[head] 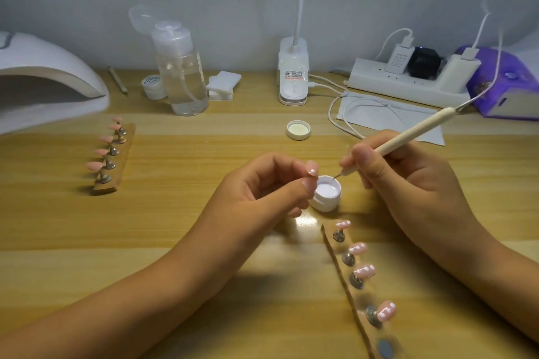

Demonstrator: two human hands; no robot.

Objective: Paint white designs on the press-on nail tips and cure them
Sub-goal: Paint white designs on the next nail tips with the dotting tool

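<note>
My left hand [262, 186] pinches a pink nail tip [312, 167] that bears small white dots, holding it just left of an open white pot of white gel [326, 193]. My right hand [408, 183] grips a cream dotting pen [408, 132]; its fine metal point dips at the pot's far rim. In front of the pot lies a wooden strip [354, 288] with several pink tips on metal stands, each showing white dots. A second strip [113, 154] with several plain pink tips lies at the left. The white curing lamp [43, 79] stands at the far left.
The pot's lid [298, 130] lies upturned behind my hands. At the back stand a clear pump bottle [182, 67], a small jar [153, 86], cotton pads [223, 84], a clip lamp base [292, 73], a power strip [408, 81] with cables, and a purple device [507, 87].
</note>
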